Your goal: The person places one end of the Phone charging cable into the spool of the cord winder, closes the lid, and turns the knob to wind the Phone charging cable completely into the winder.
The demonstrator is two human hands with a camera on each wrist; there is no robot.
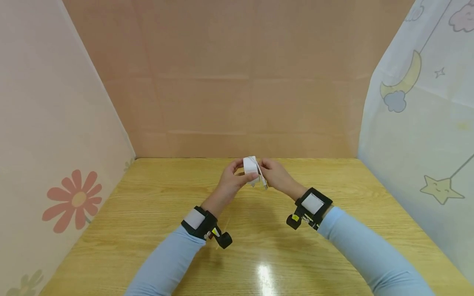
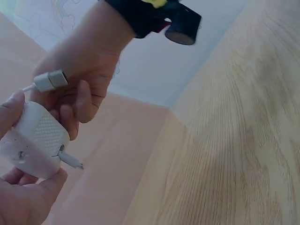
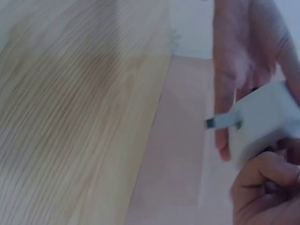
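Both hands meet above the far middle of the wooden table [image 1: 155, 230]. My left hand [image 1: 242, 176] grips a white charger block [image 1: 250, 165] between thumb and fingers. In the left wrist view the charger block [image 2: 33, 139] has a dotted face and a thin metal pin sticking out below. My right hand [image 1: 264, 171] holds the grey USB plug [image 2: 52, 80] of a thin white cable [image 1: 262, 179] just beside the block, its fingers curled against it. The right wrist view is blurred: the charger block [image 3: 265, 117] sits between both hands, with a short plug piece [image 3: 219, 122] protruding left.
Cloth and cardboard walls close the table in: a flower-print sheet [image 1: 70, 201] at left, a brown panel [image 1: 244, 94] at the back, a moon-and-star sheet [image 1: 418, 123] at right. Bare wood spreads around and in front of the hands.
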